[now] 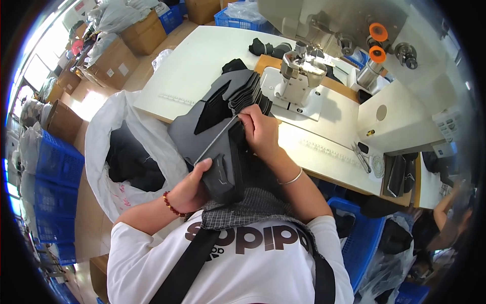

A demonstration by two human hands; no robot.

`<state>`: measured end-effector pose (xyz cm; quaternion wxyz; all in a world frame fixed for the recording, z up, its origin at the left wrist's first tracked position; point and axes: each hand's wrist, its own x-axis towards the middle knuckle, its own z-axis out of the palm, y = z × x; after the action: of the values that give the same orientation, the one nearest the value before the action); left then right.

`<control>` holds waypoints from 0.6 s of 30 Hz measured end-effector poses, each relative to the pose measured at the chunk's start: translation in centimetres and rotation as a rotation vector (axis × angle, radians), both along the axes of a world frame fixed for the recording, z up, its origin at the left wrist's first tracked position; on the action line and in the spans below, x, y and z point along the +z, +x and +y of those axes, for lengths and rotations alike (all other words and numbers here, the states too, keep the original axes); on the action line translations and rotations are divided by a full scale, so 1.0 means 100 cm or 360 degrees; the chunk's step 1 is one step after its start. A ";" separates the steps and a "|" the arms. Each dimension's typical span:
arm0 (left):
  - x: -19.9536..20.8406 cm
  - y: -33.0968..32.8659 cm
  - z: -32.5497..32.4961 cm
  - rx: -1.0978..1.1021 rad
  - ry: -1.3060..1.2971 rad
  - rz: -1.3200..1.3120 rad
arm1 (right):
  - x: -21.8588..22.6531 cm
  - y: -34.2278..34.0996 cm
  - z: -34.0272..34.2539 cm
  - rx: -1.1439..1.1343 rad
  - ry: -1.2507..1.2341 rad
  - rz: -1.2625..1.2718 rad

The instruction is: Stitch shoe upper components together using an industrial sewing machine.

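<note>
A thick stack of dark grey cut pieces [202, 119] rests partly on the white table's front edge and partly over my lap. Its layers fan out at the far end. My left hand [190, 191] is closed round the near left side of the stack, thumb on top. A thin light grey cord [216, 138] runs taut and slanting across the pieces, from beside my left thumb up to my right hand [260, 133]. The fingers of that right hand are pinched on the cord's upper end, close to the layered edges. The undersides of the pieces are hidden.
A sewing machine [298, 76] stands beyond my right hand on the white table [195, 55]. Scissors [362, 158] lie to the right. A white plastic bag [98, 137] with black material is at left, a blue crate [362, 243] at lower right. Another person [440, 223] is at far right.
</note>
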<state>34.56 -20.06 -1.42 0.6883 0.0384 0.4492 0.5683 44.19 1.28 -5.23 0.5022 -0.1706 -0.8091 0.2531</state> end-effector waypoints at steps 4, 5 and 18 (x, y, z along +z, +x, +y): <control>0.022 -0.023 -0.001 0.0001 -0.0045 -0.0119 | -0.003 0.007 0.018 0.0228 0.0007 -0.0099; 0.026 -0.028 -0.001 -0.0040 -0.0031 -0.0187 | -0.003 0.011 0.019 0.0270 -0.0021 -0.0179; 0.013 -0.047 0.005 -0.0208 0.0207 -0.0558 | -0.003 0.017 0.018 0.0648 -0.1118 -0.0386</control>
<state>29.85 -19.58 -0.10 0.7875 0.0124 0.2814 0.5483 45.86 3.13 -5.48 0.2543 -0.1966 -0.7441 0.5857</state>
